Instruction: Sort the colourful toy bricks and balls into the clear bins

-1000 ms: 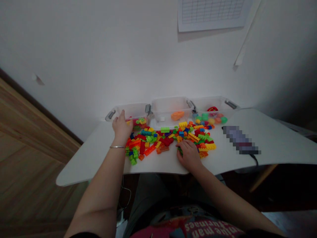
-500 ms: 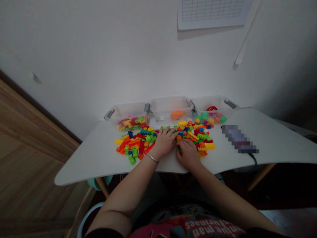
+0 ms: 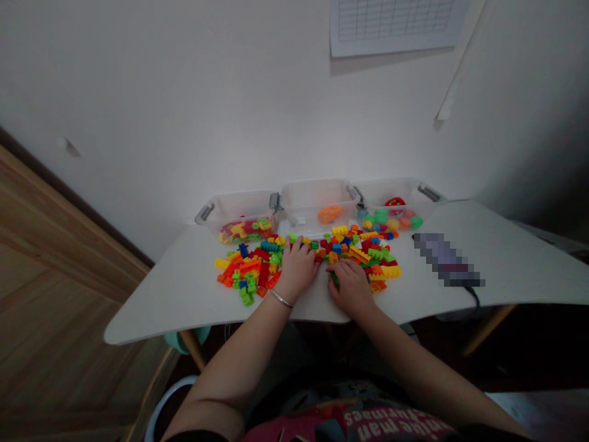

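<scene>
A spread of colourful toy building bricks (image 3: 248, 266) covers the middle of the white table (image 3: 156, 301). My left hand (image 3: 299, 265), with a silver bangle at the wrist, lies on the bricks with its fingers apart, and no brick shows in its grasp. Beside it, my right hand (image 3: 350, 283) has its fingers curled at the near edge of the pile. A green brick (image 3: 334, 279) shows between its thumb and fingers, partly hidden by them. Yellow bricks (image 3: 391, 271) lie just right of this hand.
Three clear bins line the wall: the left bin (image 3: 239, 201) holds colourful pieces, the middle bin (image 3: 313, 190) an orange object, the right bin (image 3: 386, 187) small coloured balls. A blurred-out device (image 3: 446, 261) with a cable lies on the table at right.
My left hand has shifted left, away from my right hand, uncovering bricks and a strip of table between them. My right hand stays nearly in place.
</scene>
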The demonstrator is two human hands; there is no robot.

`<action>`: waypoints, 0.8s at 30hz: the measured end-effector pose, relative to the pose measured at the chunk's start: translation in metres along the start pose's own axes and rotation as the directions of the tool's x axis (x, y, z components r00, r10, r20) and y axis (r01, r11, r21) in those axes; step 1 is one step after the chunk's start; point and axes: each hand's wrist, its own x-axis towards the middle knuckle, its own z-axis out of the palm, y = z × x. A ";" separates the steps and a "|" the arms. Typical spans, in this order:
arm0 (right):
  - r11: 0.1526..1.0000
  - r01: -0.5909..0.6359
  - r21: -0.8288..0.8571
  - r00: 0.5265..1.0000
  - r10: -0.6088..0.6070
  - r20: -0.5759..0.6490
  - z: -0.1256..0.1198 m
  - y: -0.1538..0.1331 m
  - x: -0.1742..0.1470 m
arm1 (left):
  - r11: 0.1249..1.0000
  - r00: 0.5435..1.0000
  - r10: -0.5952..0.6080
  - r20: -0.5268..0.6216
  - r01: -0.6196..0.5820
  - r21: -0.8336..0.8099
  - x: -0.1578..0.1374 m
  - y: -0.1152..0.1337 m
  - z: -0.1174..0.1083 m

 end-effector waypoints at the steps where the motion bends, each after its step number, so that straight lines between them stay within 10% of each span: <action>1: 1.000 0.002 0.001 1.000 -0.002 -0.003 0.000 0.000 0.000 | 1.000 1.000 -0.021 -0.007 0.021 -0.004 0.001 0.001 -0.001; 24: 1.000 0.013 -0.005 1.000 -0.013 -0.004 0.003 0.002 -0.001 | 0.995 0.998 0.049 0.035 -0.046 -0.092 0.001 -0.007 -0.003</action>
